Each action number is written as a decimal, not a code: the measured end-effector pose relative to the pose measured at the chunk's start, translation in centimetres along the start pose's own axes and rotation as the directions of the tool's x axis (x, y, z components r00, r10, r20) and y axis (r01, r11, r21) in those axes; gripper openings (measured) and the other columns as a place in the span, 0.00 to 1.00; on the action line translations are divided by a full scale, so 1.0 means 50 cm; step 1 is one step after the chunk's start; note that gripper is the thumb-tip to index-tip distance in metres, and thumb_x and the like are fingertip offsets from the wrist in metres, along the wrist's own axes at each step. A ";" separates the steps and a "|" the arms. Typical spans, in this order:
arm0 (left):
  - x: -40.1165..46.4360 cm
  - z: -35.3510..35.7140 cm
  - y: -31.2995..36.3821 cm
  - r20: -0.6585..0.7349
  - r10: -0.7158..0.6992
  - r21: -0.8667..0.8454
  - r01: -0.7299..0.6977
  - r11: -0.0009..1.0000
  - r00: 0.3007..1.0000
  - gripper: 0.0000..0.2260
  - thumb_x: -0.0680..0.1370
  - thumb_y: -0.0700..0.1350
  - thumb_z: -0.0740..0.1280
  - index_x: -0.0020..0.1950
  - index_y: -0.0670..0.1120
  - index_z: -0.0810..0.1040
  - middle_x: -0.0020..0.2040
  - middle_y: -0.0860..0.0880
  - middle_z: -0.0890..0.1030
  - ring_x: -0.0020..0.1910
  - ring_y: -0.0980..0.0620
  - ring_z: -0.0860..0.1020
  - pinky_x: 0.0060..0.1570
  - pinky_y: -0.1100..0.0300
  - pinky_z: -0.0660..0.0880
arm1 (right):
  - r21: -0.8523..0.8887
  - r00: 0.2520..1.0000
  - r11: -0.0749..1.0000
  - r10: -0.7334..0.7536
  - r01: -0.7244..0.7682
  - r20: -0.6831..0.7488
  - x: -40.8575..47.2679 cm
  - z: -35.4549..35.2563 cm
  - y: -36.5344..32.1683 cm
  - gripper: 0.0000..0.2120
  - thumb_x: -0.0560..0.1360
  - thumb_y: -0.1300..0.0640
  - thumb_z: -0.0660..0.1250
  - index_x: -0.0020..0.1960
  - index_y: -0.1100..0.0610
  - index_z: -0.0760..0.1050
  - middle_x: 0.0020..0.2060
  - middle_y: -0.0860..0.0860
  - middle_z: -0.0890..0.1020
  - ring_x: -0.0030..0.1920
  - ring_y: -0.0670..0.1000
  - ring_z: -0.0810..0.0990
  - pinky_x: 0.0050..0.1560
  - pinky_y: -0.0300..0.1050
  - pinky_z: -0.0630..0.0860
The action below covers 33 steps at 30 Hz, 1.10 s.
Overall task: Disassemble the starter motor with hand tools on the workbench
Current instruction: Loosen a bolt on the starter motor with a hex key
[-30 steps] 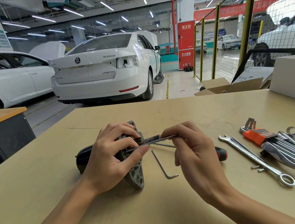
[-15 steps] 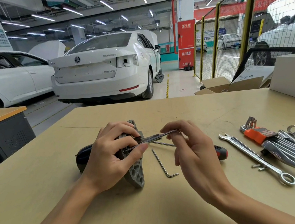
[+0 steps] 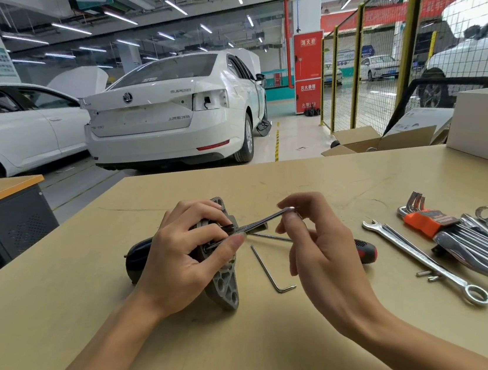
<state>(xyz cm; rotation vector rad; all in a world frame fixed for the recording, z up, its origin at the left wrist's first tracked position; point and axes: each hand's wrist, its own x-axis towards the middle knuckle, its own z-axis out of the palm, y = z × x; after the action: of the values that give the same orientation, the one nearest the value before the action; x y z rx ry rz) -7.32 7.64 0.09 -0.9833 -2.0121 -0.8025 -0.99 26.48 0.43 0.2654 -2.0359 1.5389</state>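
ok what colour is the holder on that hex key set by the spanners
Orange: the holder clips the hex key set, clearest in the head view.

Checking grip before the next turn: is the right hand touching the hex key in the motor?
Touching. The head view shows the right hand pinching the hex key at its bend.

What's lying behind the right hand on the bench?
A screwdriver: its red-and-black handle shows past the right hand, its thin shaft toward the starter motor. The hand covers the middle.
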 end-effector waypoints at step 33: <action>0.001 0.000 -0.001 -0.001 0.017 0.011 -0.017 1.000 1.000 0.15 0.77 0.53 0.67 0.37 0.44 0.83 0.47 0.51 0.81 0.55 0.49 0.77 0.52 0.44 0.75 | 0.004 0.999 1.000 0.003 -0.003 0.044 0.001 0.000 0.001 0.07 0.82 0.53 0.58 0.49 0.46 0.74 0.36 0.41 0.79 0.32 0.39 0.76 0.37 0.35 0.68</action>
<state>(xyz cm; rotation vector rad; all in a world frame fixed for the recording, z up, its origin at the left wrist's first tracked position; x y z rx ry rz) -7.38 7.64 0.11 -0.9917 -2.0030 -0.7820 -1.06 26.50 0.43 0.2998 -2.0681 1.5515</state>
